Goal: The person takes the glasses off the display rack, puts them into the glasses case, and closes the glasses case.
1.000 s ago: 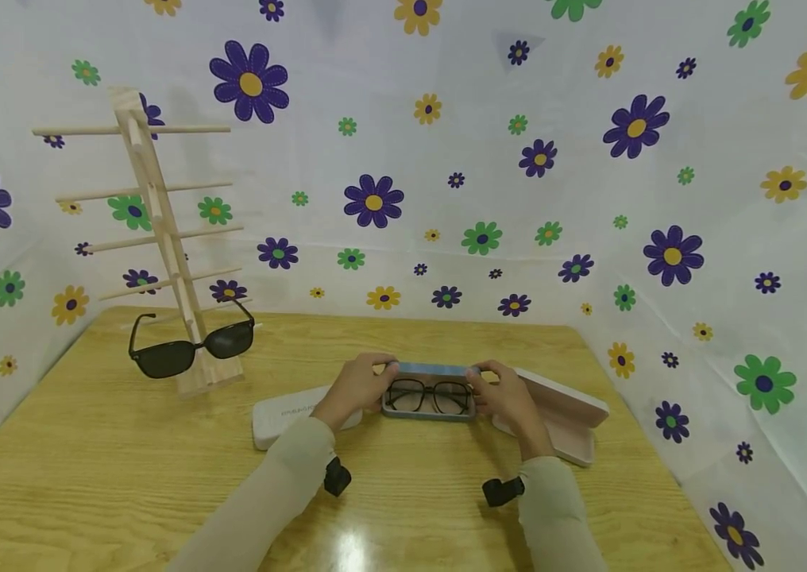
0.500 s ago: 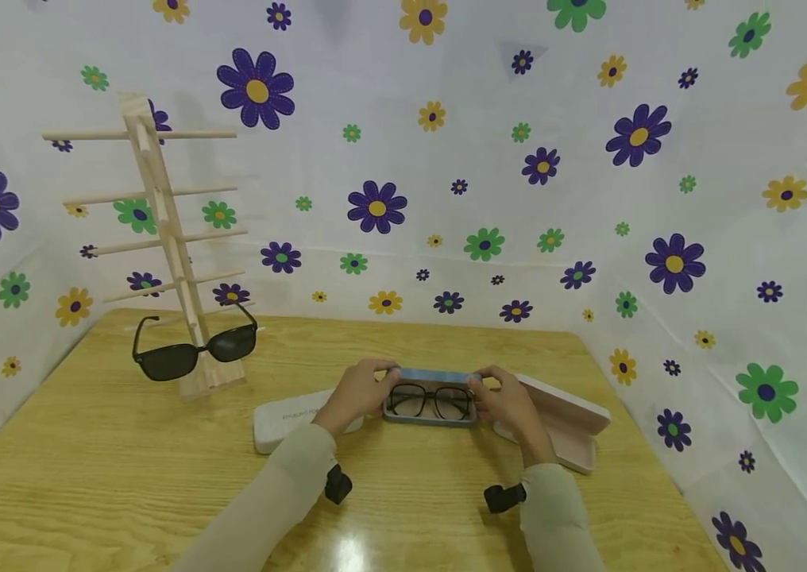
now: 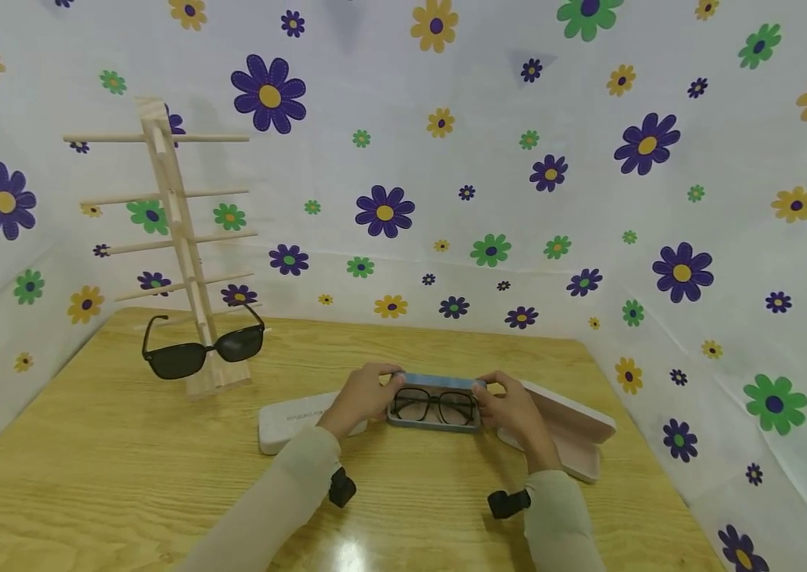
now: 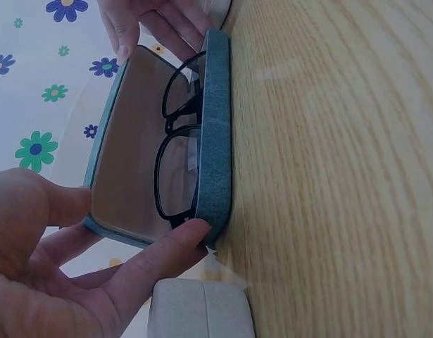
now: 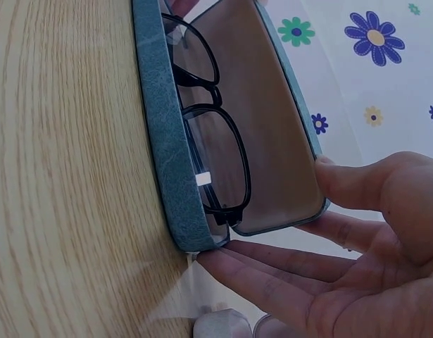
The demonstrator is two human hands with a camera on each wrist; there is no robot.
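Observation:
A blue glasses case [image 3: 434, 427] stands with its lid raised on the wooden table, and black-framed eyeglasses [image 4: 168, 128] lie inside it. My left hand [image 3: 366, 397] holds the case's left end. In the left wrist view its thumb is on the lid's rim and a fingertip touches the lower half's corner. At the other end, my right hand [image 3: 515, 409] grips likewise, thumb on the lid [image 5: 272, 141] and fingers along the base's end. The lens fronts face me. Part of the folded temples is hidden behind the case's front wall.
A closed white case [image 3: 289, 423] lies left of the left hand. Right of the right hand is another white case [image 3: 578, 457], open with a pinkish lining. Black sunglasses [image 3: 178, 361] hang on a wooden rack [image 3: 176, 199] at back left. Flowered cloth [image 3: 389, 103] surrounds the table.
The head view has shifted a little, so everything appears slightly lower and further right. Both hands keep their hold on the blue case, and its lid stays raised.

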